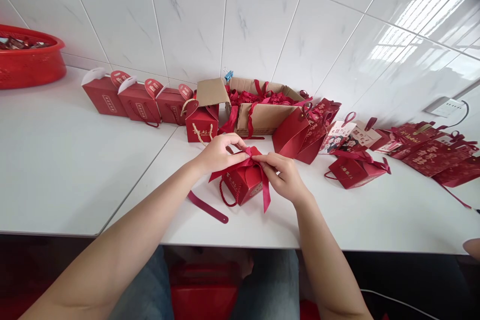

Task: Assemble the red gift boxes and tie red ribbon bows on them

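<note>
Because both hands meet over the top of a red gift box, the box sits on the white table straight in front of the person, where either side can be reached. The left hand nips the red ribbon between thumb and fingertips on the knot's nine o'clock side, its other fingers loosely bent. The right hand pinches it at three o'clock, thumb against forefinger, the rest curled in. Gripping from opposite sides probably keeps the loops even and the knot snug, while the table bears the box's weight.

At eight o'clock from the box a dark red strap lies flat, clear of the fingers. A cardboard carton of ribbons stands at twelve o'clock, presumably there for an easy reach. A bow-topped box rests at three o'clock, apart from the work, perhaps so its bow isn't crushed. More boxes line the wall at ten o'clock, likely leaving the front edge for handling.
</note>
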`<action>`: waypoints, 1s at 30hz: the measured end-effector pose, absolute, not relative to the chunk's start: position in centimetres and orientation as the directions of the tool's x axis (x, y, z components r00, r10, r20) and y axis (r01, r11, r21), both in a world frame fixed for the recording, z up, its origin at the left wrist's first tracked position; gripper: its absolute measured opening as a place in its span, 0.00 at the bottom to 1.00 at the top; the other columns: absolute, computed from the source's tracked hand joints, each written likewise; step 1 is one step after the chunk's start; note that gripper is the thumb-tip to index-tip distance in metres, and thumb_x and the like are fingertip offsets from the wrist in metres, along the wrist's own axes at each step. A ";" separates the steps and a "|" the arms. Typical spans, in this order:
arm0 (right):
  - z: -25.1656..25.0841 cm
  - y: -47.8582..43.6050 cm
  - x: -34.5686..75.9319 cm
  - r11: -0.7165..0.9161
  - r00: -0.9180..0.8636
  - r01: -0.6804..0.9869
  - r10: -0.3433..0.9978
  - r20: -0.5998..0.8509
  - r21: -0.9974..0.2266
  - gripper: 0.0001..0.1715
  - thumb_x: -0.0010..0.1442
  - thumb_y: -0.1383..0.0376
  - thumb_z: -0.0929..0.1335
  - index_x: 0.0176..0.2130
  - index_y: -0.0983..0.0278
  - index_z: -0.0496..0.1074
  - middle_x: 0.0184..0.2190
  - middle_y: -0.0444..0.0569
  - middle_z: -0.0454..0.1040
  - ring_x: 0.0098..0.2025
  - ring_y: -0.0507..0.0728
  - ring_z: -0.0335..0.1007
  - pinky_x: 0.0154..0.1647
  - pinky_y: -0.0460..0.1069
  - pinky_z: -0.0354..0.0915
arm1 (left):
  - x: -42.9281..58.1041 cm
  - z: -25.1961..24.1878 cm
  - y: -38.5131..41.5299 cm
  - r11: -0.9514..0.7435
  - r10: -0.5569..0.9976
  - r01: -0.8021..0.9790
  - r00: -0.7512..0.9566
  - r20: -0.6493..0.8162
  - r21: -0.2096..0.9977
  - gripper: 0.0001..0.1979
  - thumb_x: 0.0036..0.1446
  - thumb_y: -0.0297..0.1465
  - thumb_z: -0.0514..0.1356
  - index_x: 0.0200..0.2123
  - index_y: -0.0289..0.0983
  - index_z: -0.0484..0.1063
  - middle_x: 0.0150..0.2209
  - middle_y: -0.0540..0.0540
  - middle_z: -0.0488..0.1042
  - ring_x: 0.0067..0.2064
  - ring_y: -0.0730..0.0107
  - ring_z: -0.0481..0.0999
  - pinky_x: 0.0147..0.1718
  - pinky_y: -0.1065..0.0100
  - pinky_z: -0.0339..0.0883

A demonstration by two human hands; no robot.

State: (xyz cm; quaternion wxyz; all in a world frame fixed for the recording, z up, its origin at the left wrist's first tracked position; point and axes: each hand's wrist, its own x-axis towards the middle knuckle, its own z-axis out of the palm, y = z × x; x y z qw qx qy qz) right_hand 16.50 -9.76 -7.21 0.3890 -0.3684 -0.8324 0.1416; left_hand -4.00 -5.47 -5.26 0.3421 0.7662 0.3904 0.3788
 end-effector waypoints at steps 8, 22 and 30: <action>-7.0 -9.8 16.3 0.711 -0.444 0.483 0.702 0.557 -0.511 0.17 0.65 0.70 0.60 0.46 0.62 0.74 0.32 0.49 0.75 0.31 0.52 0.69 0.33 0.48 0.66 | -3.7 -5.9 -5.5 -0.517 0.833 0.329 0.406 0.376 0.790 0.05 0.48 0.30 0.58 0.29 0.37 0.73 0.36 0.47 0.75 0.39 0.66 0.75 0.36 0.68 0.69; -6.9 -9.9 16.3 0.719 -0.446 0.485 0.693 0.566 -0.498 0.17 0.64 0.71 0.59 0.45 0.63 0.74 0.30 0.48 0.73 0.30 0.52 0.68 0.32 0.48 0.65 | -3.4 -5.8 -5.8 -0.516 0.832 0.319 0.407 0.376 0.795 0.08 0.53 0.34 0.59 0.34 0.37 0.75 0.38 0.46 0.76 0.39 0.67 0.76 0.34 0.69 0.70; -6.8 -10.0 16.3 0.724 -0.459 0.488 0.688 0.562 -0.489 0.17 0.64 0.72 0.59 0.45 0.63 0.74 0.30 0.49 0.75 0.30 0.52 0.69 0.32 0.49 0.66 | -3.1 -6.3 -5.6 -0.575 0.816 0.341 0.299 0.494 0.744 0.08 0.51 0.33 0.59 0.25 0.35 0.74 0.32 0.46 0.75 0.33 0.70 0.74 0.29 0.71 0.69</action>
